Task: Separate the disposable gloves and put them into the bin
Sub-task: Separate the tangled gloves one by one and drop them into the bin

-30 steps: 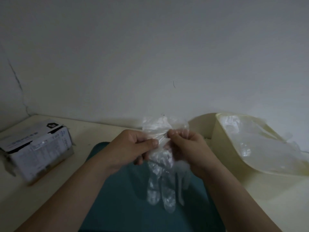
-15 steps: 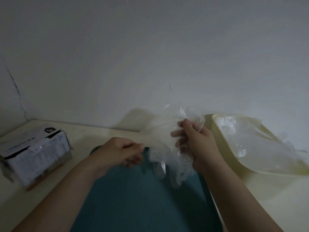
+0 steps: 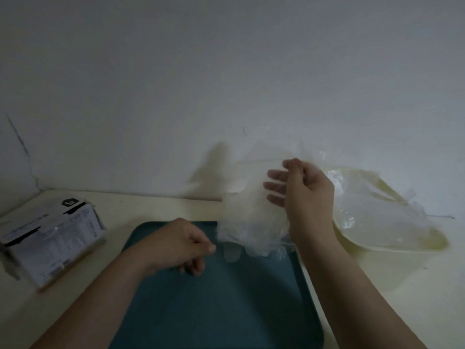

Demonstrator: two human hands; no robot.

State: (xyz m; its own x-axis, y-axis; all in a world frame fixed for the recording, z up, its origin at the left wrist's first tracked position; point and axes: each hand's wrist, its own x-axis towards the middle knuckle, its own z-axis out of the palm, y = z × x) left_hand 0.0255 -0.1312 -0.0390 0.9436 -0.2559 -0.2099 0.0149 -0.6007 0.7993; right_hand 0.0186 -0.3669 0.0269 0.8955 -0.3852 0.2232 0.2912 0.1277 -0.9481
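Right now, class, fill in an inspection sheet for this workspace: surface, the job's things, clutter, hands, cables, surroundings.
Surface: cream table with a dark teal tray in the middle.
Job's things: clear glove held up above the tray's far edge; cream bin at right, more gloves inside.
Clutter: printed cardboard box at left, on the table.
Hands: right hand pinches the glove; left hand curled over the tray, nothing visible in it.
Cables: nothing seen.
Surroundings: plain wall, cracked at left.

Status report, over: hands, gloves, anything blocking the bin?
Right hand raised, pinching clear gloves, blurred. Left hand curled low over teal tray, grip unclear. Bin just right of the gloves, nothing between.
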